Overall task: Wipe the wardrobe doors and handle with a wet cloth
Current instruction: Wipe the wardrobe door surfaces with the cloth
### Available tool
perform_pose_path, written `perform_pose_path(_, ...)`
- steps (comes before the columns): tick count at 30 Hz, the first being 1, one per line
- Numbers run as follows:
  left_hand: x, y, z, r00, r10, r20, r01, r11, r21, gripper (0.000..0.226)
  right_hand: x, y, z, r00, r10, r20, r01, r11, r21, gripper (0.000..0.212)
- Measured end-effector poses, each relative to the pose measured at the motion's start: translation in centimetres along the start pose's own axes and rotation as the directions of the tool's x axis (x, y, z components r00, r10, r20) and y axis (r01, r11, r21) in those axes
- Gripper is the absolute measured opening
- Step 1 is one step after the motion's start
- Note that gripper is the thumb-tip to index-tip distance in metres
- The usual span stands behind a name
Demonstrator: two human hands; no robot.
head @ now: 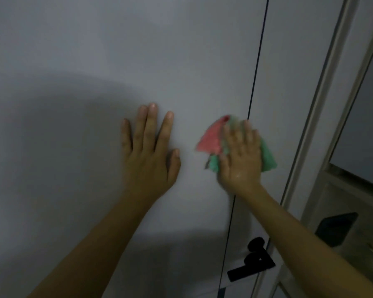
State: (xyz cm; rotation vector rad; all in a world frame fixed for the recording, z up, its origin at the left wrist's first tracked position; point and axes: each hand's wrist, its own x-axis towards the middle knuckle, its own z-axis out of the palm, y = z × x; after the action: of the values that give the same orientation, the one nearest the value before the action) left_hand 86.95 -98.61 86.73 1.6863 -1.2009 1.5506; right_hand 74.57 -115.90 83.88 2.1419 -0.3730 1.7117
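Smooth matte grey wardrobe door (95, 50), left hand (150, 151) flat on it, fingers straight, slightly spread, right hand (240, 155) pressing crumpled red-green cloth (211, 140) beside the door seam, fingers spread, angular black handle (252, 265) below

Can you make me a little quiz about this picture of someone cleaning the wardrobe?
1. True or false: the left hand holds the cloth.
2. Which colours show on the cloth? A) red and green B) blue and yellow C) all white
3. The black handle sits ____ the right hand.

Key:
1. False; the left hand lies flat on the wardrobe door, and the right hand presses the cloth.
2. A
3. below
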Motion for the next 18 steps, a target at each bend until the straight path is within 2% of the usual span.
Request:
perform_pose_path(1,0.0,0.0,-0.1,1.000,0.002,0.001,-0.002,1.000,-0.023,0.058,1.2,0.8,-0.3,0.989,0.145,-0.030,-0.145,0.989,0.014,0.054)
perform_pose_path(2,0.0,-0.3,-0.5,1.000,0.001,-0.004,-0.001,0.999,-0.050,0.057,3.0,0.9,-0.4,0.945,0.319,-0.074,-0.316,0.948,0.047,0.055)
perform_pose_path(3,-0.1,-0.4,-0.6,1.000,-0.001,-0.006,0.001,0.996,-0.085,0.057,4.6,0.7,-0.5,0.869,0.481,-0.121,-0.472,0.877,0.094,0.057)
perform_pose_path(4,-0.2,-0.5,-0.8,1.000,-0.009,-0.005,0.009,0.994,-0.113,0.056,6.1,-0.3,-0.3,0.792,0.591,-0.154,-0.575,0.806,0.138,0.058)
perform_pose_path(5,-0.4,-0.7,-1.0,1.000,-0.018,-0.003,0.017,0.991,-0.131,0.056,7.0,-1.7,-0.1,0.755,0.635,-0.165,-0.615,0.772,0.159,0.059)
perform_pose_path(6,-0.7,-0.9,-1.0,1.000,-0.026,0.001,0.026,0.990,-0.139,0.056,7.1,-3.3,0.1,0.779,0.605,-0.161,-0.586,0.795,0.153,0.058)
perform_pose_path(7,-0.8,-0.9,-1.0,0.999,-0.034,-0.002,0.033,0.990,-0.134,0.056,6.5,-4.8,0.3,0.860,0.490,-0.143,-0.476,0.871,0.122,0.056)
perform_pose_path(8,-0.9,-0.9,-0.9,0.999,-0.039,-0.008,0.038,0.992,-0.123,0.056,5.2,-6.0,0.6,0.946,0.308,-0.100,-0.300,0.950,0.091,0.055)
perform_pose_path(9,-0.9,-0.8,-0.9,0.999,-0.045,-0.016,0.043,0.992,-0.118,0.055,3.7,-6.5,0.8,0.993,0.113,-0.041,-0.110,0.991,0.072,0.056)
perform_pose_path(11,-0.9,-0.7,-1.0,0.997,-0.075,-0.018,0.071,0.988,-0.136,0.055,1.1,-4.9,0.7,0.985,-0.167,0.039,0.165,0.985,0.045,0.060)
perform_pose_path(12,-1.0,-0.7,-1.1,0.995,-0.095,-0.014,0.092,0.986,-0.142,0.055,0.6,-3.6,0.4,0.975,-0.219,0.048,0.218,0.976,0.028,0.061)
perform_pose_path(13,-1.3,-0.9,-1.4,0.992,-0.122,-0.009,0.120,0.984,-0.133,0.056,0.6,-2.7,0.2,0.977,-0.209,0.048,0.208,0.978,0.016,0.060)
perform_pose_path(14,-1.6,-1.5,-1.8,0.988,-0.152,-0.007,0.150,0.983,-0.110,0.056,1.1,-2.4,0.1,0.990,-0.135,0.035,0.134,0.991,0.016,0.059)
perform_pose_path(16,-2.3,-2.6,-2.5,0.976,-0.216,-0.009,0.215,0.974,-0.067,0.057,3.4,-3.4,0.0,0.983,0.176,-0.056,-0.174,0.984,0.045,0.056)
perform_pose_path(18,-2.8,-3.8,-3.0,0.956,-0.293,-0.016,0.292,0.955,-0.040,0.057,6.1,-6.7,0.6,0.867,0.479,-0.134,-0.464,0.876,0.132,0.056)
